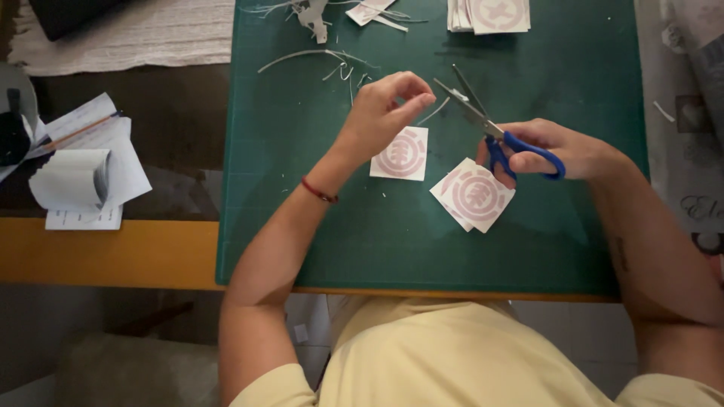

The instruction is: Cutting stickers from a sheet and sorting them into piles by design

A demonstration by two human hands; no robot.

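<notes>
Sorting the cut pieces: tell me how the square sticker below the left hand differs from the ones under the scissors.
The single sticker lies alone and nearly straight on the green mat; the overlapping stickers are at least two pieces, turned diamond-wise. The single one lies bare, below the left hand; the others sit partly under the right hand holding the scissors. Both show the same pink round design on white.

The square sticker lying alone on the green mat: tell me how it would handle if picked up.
The square sticker looks thin and flat, so probably light and floppy. Lying flush on the cutting mat, it may need an edge lifted. It could crease easily; nothing suggests it would roll.
</notes>
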